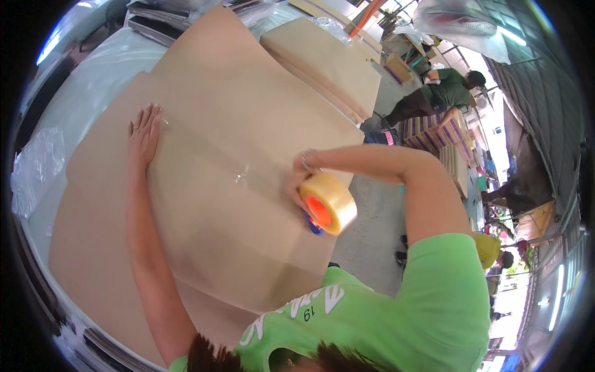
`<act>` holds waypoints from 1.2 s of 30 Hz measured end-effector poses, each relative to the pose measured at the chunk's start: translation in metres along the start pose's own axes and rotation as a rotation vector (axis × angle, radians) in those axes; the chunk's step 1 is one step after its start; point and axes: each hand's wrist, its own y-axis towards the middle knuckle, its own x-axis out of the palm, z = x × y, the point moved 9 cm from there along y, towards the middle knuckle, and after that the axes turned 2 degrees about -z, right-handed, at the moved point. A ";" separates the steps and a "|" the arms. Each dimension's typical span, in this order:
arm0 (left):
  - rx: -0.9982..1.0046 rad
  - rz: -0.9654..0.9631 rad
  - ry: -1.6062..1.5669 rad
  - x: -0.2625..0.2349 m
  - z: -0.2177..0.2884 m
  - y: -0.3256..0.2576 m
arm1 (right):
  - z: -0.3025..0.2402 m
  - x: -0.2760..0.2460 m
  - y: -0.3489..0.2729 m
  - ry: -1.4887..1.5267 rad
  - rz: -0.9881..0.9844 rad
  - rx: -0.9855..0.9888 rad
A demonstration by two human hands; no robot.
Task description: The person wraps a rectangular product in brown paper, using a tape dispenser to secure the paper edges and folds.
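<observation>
Floor [370, 239] lies open beyond your cardboard's [217, 211] right edge, tape dispenser [340, 197] near it. Your left hand [145, 136] presses flat, fingers slightly spread; right hand [299, 181] grips the dispenser, fingertips blurred.

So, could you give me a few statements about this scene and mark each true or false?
1. The left hand lies palm down on the cardboard. True.
2. The right hand holds a tape roll. True.
3. The tape roll's core is black. False: it is orange.
4. The bracelet is on the left wrist. False: the bracelet is on the right.
5. A co-worker wears a dark green shirt. True.
</observation>
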 end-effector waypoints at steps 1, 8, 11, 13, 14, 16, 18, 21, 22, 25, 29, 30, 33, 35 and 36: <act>0.015 0.013 0.010 0.001 0.004 0.004 | 0.020 0.002 0.025 0.029 -0.073 -0.184; -0.022 -0.015 0.111 -0.016 -0.009 -0.011 | 0.152 0.083 0.004 0.577 0.272 -0.014; 0.021 -0.037 0.215 -0.002 0.026 -0.004 | 0.233 0.079 -0.049 0.491 0.714 -0.806; 0.015 -0.013 0.336 0.002 0.049 -0.026 | 0.211 0.063 -0.114 0.577 0.934 -1.114; 0.047 0.007 0.369 0.005 0.065 -0.038 | 0.210 0.051 -0.119 0.918 0.870 -1.147; 0.123 -0.076 0.186 0.034 0.119 -0.074 | 0.247 0.021 -0.100 1.460 0.968 -1.181; 0.264 -0.087 0.004 0.047 0.205 -0.123 | 0.258 -0.021 -0.095 1.480 1.177 -1.332; 0.251 -0.322 -0.135 0.078 0.298 -0.196 | 0.242 -0.083 -0.092 1.473 1.267 -1.633; 0.241 -0.391 -0.150 0.087 0.323 -0.219 | 0.233 -0.104 -0.089 1.507 1.216 -1.713; 0.356 -0.406 -0.146 0.087 0.391 -0.283 | 0.244 -0.168 -0.082 1.484 1.267 -1.776; 0.363 -0.395 -0.429 0.106 0.431 -0.357 | 0.247 -0.210 -0.098 1.104 1.475 -1.757; 0.328 -0.188 -0.545 0.089 0.416 -0.353 | 0.245 -0.204 -0.106 1.008 1.496 -1.753; -0.394 0.206 -0.844 0.063 0.322 -0.412 | 0.229 -0.161 -0.157 0.488 2.181 -1.034; -0.611 0.247 -0.305 0.008 0.297 -0.454 | 0.207 -0.120 -0.179 0.043 2.455 -0.452; -0.576 0.249 -0.127 -0.016 0.289 -0.453 | 0.203 -0.105 -0.175 -0.195 2.534 -0.120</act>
